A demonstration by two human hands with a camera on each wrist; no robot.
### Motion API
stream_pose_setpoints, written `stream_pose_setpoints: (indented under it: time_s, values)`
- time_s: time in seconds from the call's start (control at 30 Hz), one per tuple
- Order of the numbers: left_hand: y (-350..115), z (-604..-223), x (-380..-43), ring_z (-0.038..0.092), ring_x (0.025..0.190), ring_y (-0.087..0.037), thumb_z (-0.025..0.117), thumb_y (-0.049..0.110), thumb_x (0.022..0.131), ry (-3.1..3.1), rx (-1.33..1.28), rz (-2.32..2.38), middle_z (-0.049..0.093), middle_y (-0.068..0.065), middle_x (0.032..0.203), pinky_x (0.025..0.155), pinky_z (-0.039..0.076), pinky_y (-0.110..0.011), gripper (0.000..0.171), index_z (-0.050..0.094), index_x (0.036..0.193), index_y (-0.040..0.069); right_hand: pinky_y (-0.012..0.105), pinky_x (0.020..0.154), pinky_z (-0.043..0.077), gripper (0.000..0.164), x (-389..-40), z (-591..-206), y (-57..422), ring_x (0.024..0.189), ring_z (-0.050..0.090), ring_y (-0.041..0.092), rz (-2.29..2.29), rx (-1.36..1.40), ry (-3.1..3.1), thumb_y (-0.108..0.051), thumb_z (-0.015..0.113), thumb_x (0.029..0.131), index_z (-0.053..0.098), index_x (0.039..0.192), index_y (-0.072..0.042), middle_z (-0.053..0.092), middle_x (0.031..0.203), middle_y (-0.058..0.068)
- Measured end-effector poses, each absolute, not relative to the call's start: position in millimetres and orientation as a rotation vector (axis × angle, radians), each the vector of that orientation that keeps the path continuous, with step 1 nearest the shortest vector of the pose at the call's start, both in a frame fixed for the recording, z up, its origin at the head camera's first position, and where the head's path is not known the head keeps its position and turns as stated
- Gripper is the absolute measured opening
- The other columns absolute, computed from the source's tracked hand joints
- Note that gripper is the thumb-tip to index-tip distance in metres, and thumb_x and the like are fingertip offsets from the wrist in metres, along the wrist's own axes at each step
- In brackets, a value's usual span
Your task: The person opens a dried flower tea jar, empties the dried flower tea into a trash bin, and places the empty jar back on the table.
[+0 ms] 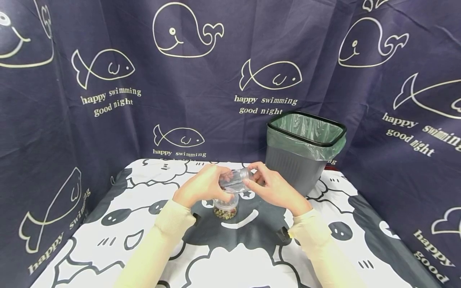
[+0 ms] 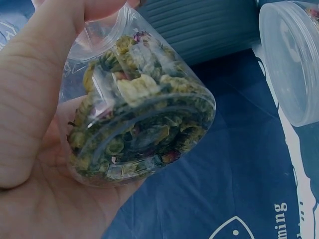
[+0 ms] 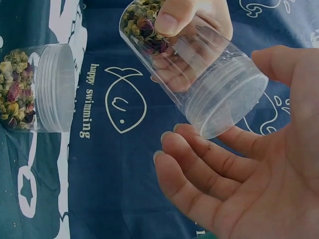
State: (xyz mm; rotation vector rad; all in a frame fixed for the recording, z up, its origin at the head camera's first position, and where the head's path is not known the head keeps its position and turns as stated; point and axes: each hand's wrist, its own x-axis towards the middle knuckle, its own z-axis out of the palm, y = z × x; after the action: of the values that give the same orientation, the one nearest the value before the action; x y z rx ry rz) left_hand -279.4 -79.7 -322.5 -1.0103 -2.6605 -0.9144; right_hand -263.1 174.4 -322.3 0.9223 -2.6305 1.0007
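My left hand (image 1: 205,184) grips a clear plastic jar (image 1: 235,182), tilted on its side above the table. Dried flower buds (image 2: 144,94) in yellow, green and dark red lie toward its base. On the jar's other end sits a translucent lid (image 3: 232,107), facing my right palm. Around that lid my right hand (image 1: 273,187) has its thumb and fingers loosely curled; part of the index finger is hidden behind it. Beneath my left hand a second jar (image 1: 225,212) of similar dried flowers stands upright with its lid (image 3: 56,88) on.
A grey bin (image 1: 293,166) lined with a green bag (image 1: 306,128) stands at the back right, close behind my right hand. The tablecloth (image 1: 230,268) carries a black and white sheep print. Dark blue curtains (image 1: 223,96) surround the table at the back and sides.
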Motion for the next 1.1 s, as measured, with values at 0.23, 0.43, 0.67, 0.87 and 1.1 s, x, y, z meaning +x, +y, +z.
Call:
stream_pose_setpoints:
  time_s: [0.23, 0.43, 0.67, 0.87, 1.1]
  values:
    - [-79.6, -322.4, -279.0, 0.065, 0.074, -0.010, 0.090, 0.024, 0.065, -2.667, -1.005, -0.896, 0.072, 0.008, 0.086, 0.073, 0.055, -0.028, 0.036, 0.070, 0.094, 0.017, 0.029, 0.072, 0.054, 0.046, -264.3, -322.0, 176.6, 0.081, 0.066, 0.014, 1.006, 1.011, -2.585, -0.028, 0.072, 0.097, 0.051, 0.137, -0.020, 0.068, 0.093, -0.002]
    - [-79.7, -322.5, -278.5, 0.063, 0.071, -0.008, 0.090, 0.024, 0.066, -2.674, -1.003, -0.890, 0.072, 0.008, 0.084, 0.071, 0.054, -0.028, 0.037, 0.071, 0.096, 0.014, 0.031, 0.070, 0.056, 0.052, -264.7, -321.9, 178.6, 0.088, 0.068, 0.015, 1.071, 1.054, -2.578, -0.024, 0.076, 0.094, 0.049, 0.139, -0.022, 0.069, 0.100, 0.000]
    - [-79.4, -321.2, -277.9, 0.066, 0.074, -0.010, 0.091, 0.023, 0.066, -2.677, -1.006, -0.906, 0.074, 0.005, 0.088, 0.073, 0.055, -0.028, 0.038, 0.072, 0.097, 0.013, 0.030, 0.071, 0.057, 0.058, -265.0, -321.2, 178.8, 0.094, 0.069, 0.016, 1.090, 1.088, -2.566, -0.021, 0.078, 0.093, 0.047, 0.142, -0.021, 0.066, 0.115, 0.005]
    - [-79.4, -320.0, -278.0, 0.066, 0.075, -0.010, 0.091, 0.023, 0.066, -2.679, -1.003, -0.900, 0.074, 0.006, 0.088, 0.073, 0.055, -0.028, 0.037, 0.071, 0.096, 0.015, 0.031, 0.075, 0.058, 0.064, -265.1, -320.1, 178.6, 0.099, 0.067, 0.016, 1.089, 1.094, -2.561, -0.013, 0.079, 0.090, 0.046, 0.144, -0.018, 0.062, 0.121, 0.003]
    - [-79.3, -320.6, -278.0, 0.065, 0.076, -0.010, 0.090, 0.024, 0.066, -2.690, -1.007, -0.906, 0.076, 0.000, 0.092, 0.076, 0.055, -0.030, 0.039, 0.072, 0.098, 0.010, 0.048, 0.078, 0.060, 0.067, -264.6, -321.2, 177.5, 0.101, 0.066, 0.018, 1.138, 1.115, -2.539, -0.004, 0.078, 0.086, 0.046, 0.142, -0.018, 0.061, 0.126, 0.005]
